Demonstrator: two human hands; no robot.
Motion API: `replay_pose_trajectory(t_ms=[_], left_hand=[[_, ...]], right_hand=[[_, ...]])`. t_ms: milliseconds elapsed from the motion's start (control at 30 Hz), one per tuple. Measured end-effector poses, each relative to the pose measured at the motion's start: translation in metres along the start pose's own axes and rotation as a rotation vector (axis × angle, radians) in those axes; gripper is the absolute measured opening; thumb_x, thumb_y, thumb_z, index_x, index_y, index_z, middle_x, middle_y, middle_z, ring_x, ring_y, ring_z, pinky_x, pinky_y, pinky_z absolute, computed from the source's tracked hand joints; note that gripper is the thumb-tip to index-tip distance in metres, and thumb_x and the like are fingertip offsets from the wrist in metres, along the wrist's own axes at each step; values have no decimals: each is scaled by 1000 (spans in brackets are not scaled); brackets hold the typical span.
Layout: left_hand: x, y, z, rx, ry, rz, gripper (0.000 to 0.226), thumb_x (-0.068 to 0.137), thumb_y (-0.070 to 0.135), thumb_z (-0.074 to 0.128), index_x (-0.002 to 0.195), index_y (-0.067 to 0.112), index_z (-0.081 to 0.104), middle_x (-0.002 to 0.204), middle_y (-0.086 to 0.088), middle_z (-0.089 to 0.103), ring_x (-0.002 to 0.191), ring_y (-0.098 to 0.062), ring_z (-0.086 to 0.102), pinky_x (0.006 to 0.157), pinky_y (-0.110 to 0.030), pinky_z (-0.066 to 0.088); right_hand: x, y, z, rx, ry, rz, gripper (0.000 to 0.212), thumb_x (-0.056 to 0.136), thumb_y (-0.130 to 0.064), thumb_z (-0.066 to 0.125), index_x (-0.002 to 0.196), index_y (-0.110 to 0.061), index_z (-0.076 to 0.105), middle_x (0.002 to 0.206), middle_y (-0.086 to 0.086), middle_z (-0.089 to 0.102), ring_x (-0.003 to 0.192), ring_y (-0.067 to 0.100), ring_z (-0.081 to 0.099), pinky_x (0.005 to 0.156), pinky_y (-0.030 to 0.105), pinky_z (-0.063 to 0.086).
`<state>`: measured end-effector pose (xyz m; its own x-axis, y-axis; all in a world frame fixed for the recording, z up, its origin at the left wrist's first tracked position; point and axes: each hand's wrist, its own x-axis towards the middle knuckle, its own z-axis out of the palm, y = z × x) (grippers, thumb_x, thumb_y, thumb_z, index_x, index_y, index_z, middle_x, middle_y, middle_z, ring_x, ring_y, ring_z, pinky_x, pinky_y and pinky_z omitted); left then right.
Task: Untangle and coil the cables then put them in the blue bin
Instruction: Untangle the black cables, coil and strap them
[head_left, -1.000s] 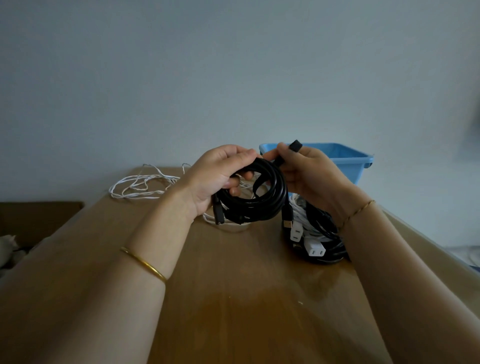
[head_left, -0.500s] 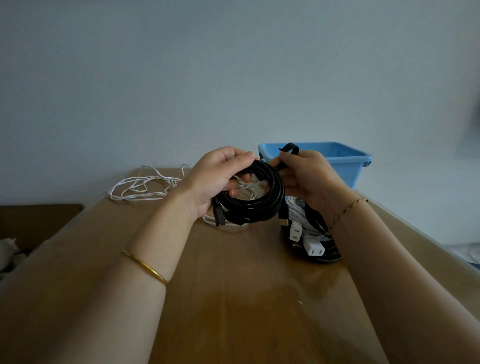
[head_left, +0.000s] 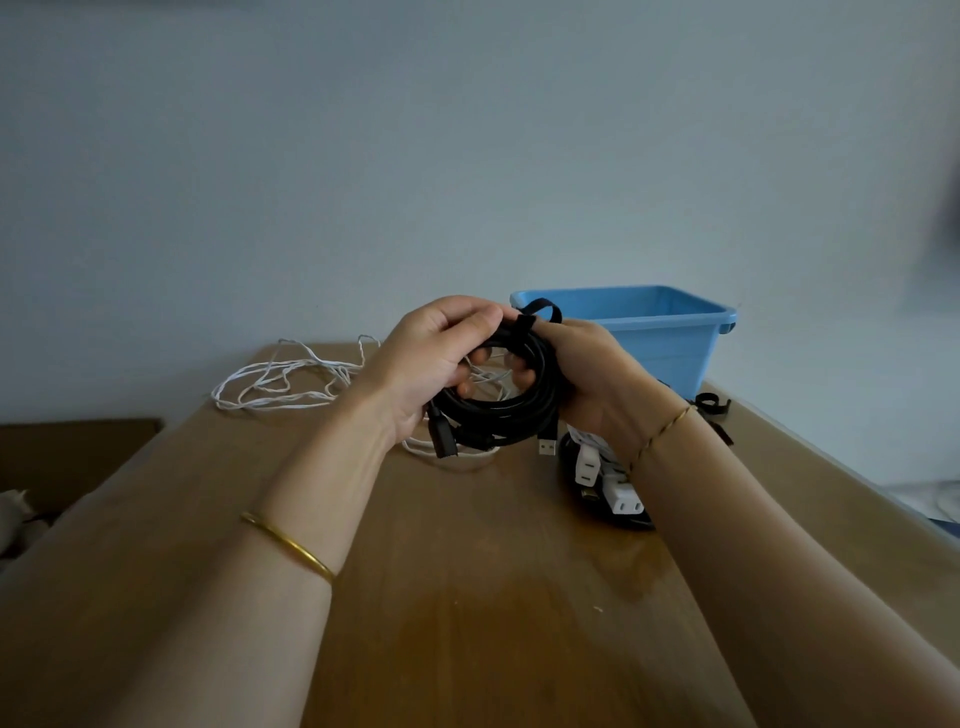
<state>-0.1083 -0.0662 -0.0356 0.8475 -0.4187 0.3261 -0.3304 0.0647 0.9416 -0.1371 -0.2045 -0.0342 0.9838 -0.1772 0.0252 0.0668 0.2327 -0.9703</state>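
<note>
left grip (head_left: 426, 364) and right grip (head_left: 587, 374) both curl round the coil (head_left: 498, 413), a strap (head_left: 543, 313) seemingly pinched on top; the bin (head_left: 670, 338) lies just beyond, nearer the right grip.

Dim, bluish light; wide-angle bending and blur at edges

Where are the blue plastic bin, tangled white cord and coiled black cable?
blue plastic bin (head_left: 670, 353), head view, front wall.
tangled white cord (head_left: 283, 387), head view, loose loops.
coiled black cable (head_left: 498, 415), head view, lower arc.
</note>
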Motion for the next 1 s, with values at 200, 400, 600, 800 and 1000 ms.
replay_pose_trajectory(t_ms=[200, 400, 600, 800, 1000], left_hand=[[-2, 0, 3, 17, -51, 2, 39, 68, 45, 68, 101, 25, 72, 74, 10, 63, 59, -5, 48, 48, -21, 38], [-1, -2, 6, 41, 94, 20, 5, 79, 25, 75, 82, 23, 73, 58, 12, 63, 51, -9, 45, 42, -20, 36], [-3, -1, 12, 68, 109, 24, 3, 81, 19, 74, 78, 20, 73, 53, 13, 60, 40, -1, 46, 40, -19, 33], [-3, 0, 16, 53, 95, -34, 4, 80, 20, 73, 77, 19, 72, 52, 12, 59, 42, -2, 43, 41, -21, 30], [0, 0, 11, 28, 183, -76, 4, 78, 20, 74, 75, 18, 73, 55, 8, 58, 45, -1, 46, 42, -20, 29]], right_hand=[[-1, 2, -1, 16, -22, -28, 21, 102, -16, 41, 92, -1, 52, 59, 7, 50, 36, 9, 46, 37, 19, 40], [0, 4, 4, -85, 36, -112, 22, 100, -12, 41, 89, -1, 56, 62, 8, 51, 41, 12, 45, 39, 21, 41], [3, -5, -11, -216, 121, -208, 26, 100, -13, 39, 95, 0, 61, 79, 14, 60, 57, 18, 58, 53, 27, 54], [3, -7, -15, -300, 236, -315, 27, 97, -12, 42, 78, -4, 60, 62, 10, 59, 46, 15, 57, 45, 22, 51], [2, -5, -2, -423, 368, -535, 31, 96, -14, 45, 77, 6, 59, 67, 16, 64, 60, 29, 65, 62, 46, 58]])
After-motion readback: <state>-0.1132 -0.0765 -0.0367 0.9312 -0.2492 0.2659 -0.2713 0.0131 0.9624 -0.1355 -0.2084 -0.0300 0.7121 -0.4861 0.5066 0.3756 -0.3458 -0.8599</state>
